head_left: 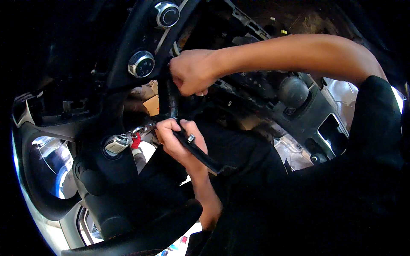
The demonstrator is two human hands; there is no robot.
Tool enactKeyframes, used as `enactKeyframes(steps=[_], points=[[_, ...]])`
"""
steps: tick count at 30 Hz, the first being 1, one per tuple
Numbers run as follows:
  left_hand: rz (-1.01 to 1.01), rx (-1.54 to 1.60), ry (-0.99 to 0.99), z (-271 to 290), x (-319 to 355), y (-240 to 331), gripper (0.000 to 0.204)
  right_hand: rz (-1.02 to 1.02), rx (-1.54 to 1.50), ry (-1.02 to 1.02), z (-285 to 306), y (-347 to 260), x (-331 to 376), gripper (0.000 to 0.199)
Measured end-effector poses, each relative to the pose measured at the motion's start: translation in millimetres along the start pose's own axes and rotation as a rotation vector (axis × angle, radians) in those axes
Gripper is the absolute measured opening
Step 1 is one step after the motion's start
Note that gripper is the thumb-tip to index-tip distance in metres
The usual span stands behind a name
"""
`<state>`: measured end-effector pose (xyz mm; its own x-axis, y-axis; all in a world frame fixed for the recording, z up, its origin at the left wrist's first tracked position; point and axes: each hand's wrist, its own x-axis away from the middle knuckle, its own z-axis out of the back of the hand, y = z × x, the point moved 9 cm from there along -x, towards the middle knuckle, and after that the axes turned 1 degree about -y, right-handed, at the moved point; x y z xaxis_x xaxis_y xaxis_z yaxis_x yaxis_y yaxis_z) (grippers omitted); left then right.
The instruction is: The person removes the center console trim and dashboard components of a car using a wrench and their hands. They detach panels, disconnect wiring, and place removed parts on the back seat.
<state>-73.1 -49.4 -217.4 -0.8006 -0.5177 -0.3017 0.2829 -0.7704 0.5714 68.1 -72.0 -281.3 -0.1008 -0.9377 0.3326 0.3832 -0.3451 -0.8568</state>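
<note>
Inside a car, my left hand is closed around a long narrow black trim strip, with a small metal clip standing up from it beside my fingers. The strip's lower end slants toward my lap. Above it, my right hand makes a fist against the lower dashboard edge, right of the lower round knob. What its curled fingers hold, if anything, is hidden. A dark upright piece runs between the two hands; whether it joins the strip I cannot tell.
Left of my left hand, a key with a red tag hangs at the steering column. The steering wheel curves below. Another round knob sits higher up. Under my right forearm lie the opened center console and gear knob.
</note>
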Motion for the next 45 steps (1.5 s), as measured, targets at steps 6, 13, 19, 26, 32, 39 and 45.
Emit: enactKeyframes(steps=[6,13,19,26,32,39,45], points=[[0.134,0.066,0.051,2,8,-4,0.021,-0.013,-0.348,-0.063,-2,21,1,0.028],[0.085,0.065,0.022,-2,10,2,0.022,0.087,-0.361,-0.225,-8,21,2,0.029],[0.102,0.048,0.028,-5,18,-2,0.023,0.202,-0.272,-0.238,-12,23,2,0.03],[0.136,0.041,0.012,-7,16,-3,0.023,0.22,-0.233,-0.157,-9,26,9,0.03],[0.19,0.09,0.026,-9,25,-9,0.024,0.317,-0.251,-0.091,-12,28,9,0.033],[0.192,0.059,0.148,7,26,-25,0.027,0.496,-0.207,0.117,-8,20,11,0.037],[0.409,0.166,0.187,16,30,-48,0.025,0.622,-0.097,0.244,-6,15,13,0.039]])
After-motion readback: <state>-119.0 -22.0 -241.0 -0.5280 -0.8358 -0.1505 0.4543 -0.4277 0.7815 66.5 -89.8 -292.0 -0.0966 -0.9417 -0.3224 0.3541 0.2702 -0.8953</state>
